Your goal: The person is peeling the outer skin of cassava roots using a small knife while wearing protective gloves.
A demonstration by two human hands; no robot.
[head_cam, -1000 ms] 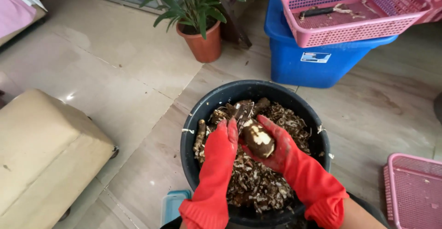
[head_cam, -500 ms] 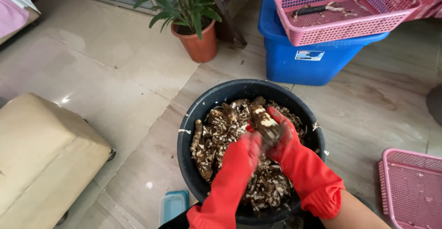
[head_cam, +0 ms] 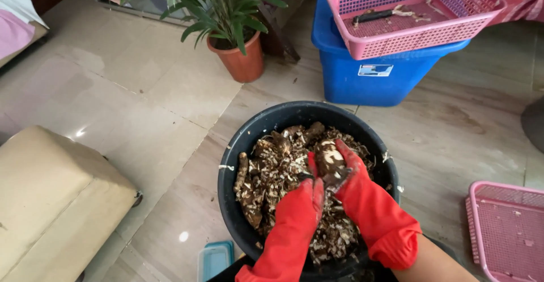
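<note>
Black tub (head_cam: 238, 163) of peelings: right hand (head_cam: 345, 171) grips a half-peeled root (head_cam: 328, 160), left hand (head_cam: 306, 197) closed on a hidden peeler; slippery gloves risk a slip.

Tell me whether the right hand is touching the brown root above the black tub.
Touching. The head view shows the right hand in its red glove wrapped around the root, fingers against its side, over the tub.

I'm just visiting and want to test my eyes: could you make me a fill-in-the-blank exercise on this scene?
1. Both hands wear long rubber gloves coloured ____.
2. The right hand holds a root over a round black ____ full of peelings.
3. The pink basket rests on a bin coloured ____.
4. The potted plant grows in a pot coloured ____.

Missing words: red; tub; blue; orange
</note>
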